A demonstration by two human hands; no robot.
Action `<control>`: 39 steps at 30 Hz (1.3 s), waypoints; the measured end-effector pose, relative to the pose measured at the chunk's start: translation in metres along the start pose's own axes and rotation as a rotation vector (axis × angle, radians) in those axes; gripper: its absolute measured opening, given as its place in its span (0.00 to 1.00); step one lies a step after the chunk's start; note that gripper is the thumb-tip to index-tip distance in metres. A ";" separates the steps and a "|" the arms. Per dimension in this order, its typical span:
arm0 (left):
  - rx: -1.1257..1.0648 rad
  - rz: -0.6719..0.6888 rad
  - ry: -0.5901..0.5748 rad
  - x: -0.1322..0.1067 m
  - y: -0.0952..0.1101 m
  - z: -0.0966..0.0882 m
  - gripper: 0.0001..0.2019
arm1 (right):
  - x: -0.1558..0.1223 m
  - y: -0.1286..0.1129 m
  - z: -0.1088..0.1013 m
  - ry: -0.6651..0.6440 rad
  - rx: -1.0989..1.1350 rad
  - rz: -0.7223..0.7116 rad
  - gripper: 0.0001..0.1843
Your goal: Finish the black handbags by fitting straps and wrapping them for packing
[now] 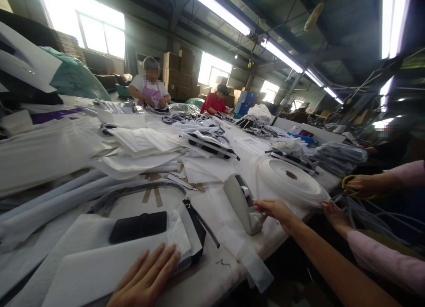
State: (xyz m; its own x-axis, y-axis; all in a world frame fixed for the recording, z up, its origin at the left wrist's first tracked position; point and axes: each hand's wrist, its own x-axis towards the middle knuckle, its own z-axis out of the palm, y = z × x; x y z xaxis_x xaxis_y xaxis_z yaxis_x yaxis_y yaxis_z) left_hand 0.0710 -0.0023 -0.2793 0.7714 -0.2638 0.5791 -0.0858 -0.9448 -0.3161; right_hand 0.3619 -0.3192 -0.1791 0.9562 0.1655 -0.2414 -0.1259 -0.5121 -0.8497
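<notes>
My left hand [145, 278] lies flat with fingers spread on a white foam sheet [99, 262] at the table's near edge. Under the sheet's far end sits a flat black item [138, 226] with a black strap [195, 225] beside it. My right hand [272, 208] reaches out to a grey tape dispenser [241, 201], its fingers curled against the dispenser's front end. Whether they pinch tape there is too small to see. A strip of clear film [245, 254] hangs off the table below the dispenser.
A big roll of white foam strip [288, 181] lies behind the dispenser. A co-worker's pink-sleeved arms [381, 254] come in at right, one hand holding yellow scissors [353, 187]. Stacks of white sheets [139, 150] and bagged goods cover the table. Two people work at the far end.
</notes>
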 end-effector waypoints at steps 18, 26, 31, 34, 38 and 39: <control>-0.015 0.053 0.020 -0.001 -0.005 0.002 0.26 | -0.078 0.045 0.003 0.119 0.489 0.096 0.20; -0.007 0.046 0.004 0.001 -0.003 -0.001 0.26 | -0.061 0.071 0.016 0.213 0.459 -0.004 0.19; -0.050 -0.030 -0.052 0.006 0.001 -0.013 0.25 | -0.065 0.061 0.010 0.208 0.453 0.097 0.22; -0.123 -0.082 -0.076 0.008 0.004 -0.016 0.24 | -0.064 0.061 0.007 0.209 0.493 0.230 0.23; -0.236 -0.227 0.020 0.009 0.014 -0.009 0.23 | -0.067 0.074 0.007 0.258 0.395 0.256 0.22; -0.259 -0.270 0.067 0.009 0.017 -0.007 0.24 | -0.070 0.075 0.009 0.256 0.312 0.202 0.21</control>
State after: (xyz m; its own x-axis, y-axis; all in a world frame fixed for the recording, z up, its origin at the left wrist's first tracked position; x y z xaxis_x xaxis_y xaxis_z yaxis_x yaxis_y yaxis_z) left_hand 0.0720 -0.0219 -0.2736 0.7459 -0.0028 0.6661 -0.0484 -0.9976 0.0500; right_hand 0.2833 -0.3619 -0.2304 0.9341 -0.1458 -0.3260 -0.3524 -0.2279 -0.9077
